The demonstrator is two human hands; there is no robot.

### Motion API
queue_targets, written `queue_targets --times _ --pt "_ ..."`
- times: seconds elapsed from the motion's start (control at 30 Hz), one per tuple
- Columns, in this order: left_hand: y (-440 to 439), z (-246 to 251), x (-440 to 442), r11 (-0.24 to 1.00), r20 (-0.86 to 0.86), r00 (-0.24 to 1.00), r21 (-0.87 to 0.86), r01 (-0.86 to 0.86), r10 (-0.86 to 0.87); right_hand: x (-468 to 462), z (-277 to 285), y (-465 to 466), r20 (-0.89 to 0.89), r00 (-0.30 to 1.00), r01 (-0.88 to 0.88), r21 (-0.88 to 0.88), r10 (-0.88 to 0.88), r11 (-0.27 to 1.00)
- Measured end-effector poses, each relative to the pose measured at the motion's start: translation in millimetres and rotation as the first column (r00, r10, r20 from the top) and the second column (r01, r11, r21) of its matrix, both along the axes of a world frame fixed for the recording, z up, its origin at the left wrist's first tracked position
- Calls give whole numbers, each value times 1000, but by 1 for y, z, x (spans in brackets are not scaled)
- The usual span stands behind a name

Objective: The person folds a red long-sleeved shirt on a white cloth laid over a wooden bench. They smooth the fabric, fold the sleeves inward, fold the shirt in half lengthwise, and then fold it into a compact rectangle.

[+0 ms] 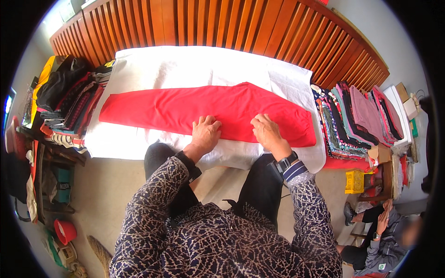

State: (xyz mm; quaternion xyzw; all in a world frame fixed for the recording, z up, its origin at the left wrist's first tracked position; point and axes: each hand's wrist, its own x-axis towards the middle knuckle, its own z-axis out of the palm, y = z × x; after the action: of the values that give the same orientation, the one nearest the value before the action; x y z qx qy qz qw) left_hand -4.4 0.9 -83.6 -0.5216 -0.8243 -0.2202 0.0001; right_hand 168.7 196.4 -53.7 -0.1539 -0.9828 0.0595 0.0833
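Note:
A pair of red trousers, folded lengthwise, lies across a white cloth, its gathered waistband at the right and its narrower end at the left. My left hand rests on the near edge of the red fabric around the middle, fingers curled. Farther right, my right hand touches the same edge with its fingertips bent down. Whether either hand pinches the fabric cannot be told, since the fingertips are partly hidden. Small creases run through the fabric about both hands.
Stacked folded clothes stand at the left, with more folded clothes at the right. A slatted wooden headboard borders the far side. A yellow basket is low right; another person sits at the lower right.

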Motion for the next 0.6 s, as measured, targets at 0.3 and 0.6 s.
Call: queue_targets --times 0.3,0.6 --pt "5 -4 22 945 -25 945 31 326 -326 -13 -20 -8 -63 998 -1 -167 -10 986" --pt "14 -7 17 957 -220 932 -40 286 -287 5 5 -21 87 994 -49 -116 60 992"
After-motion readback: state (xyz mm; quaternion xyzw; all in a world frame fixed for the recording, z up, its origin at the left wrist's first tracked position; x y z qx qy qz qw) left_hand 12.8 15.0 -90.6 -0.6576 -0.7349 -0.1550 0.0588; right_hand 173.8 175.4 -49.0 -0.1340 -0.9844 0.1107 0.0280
